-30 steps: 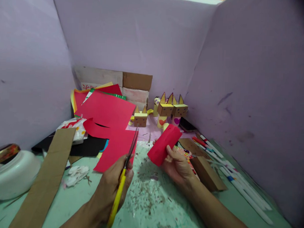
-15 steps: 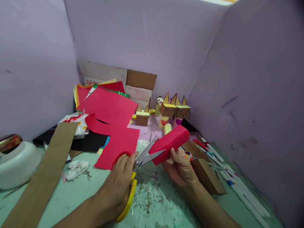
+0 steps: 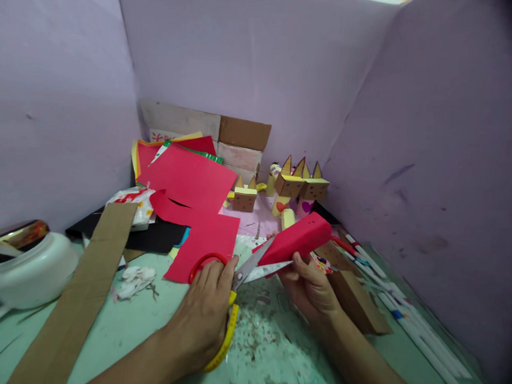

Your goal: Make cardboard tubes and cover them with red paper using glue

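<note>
My left hand is closed on a pair of scissors with red and yellow handles, its fingers through the loops. The blades stand apart, around the near left end of a red paper-covered box. That piece is long and box-shaped, with small dark marks near its far end. My right hand grips it from below, thumb on the near side; some of its fingers are hidden behind the paper. Left of the blades lies a cut sheet of red paper on the green table.
Cardboard figures with pointed ears stand at the back. A long cardboard strip and a white pot are at left, beside crumpled tissue. At right lie a folded cardboard piece and several white markers. Purple walls enclose three sides.
The scissors' blades have moved farther over the end of the red box, the lower one now reaching near my right thumb. The whole view has shifted slightly.
</note>
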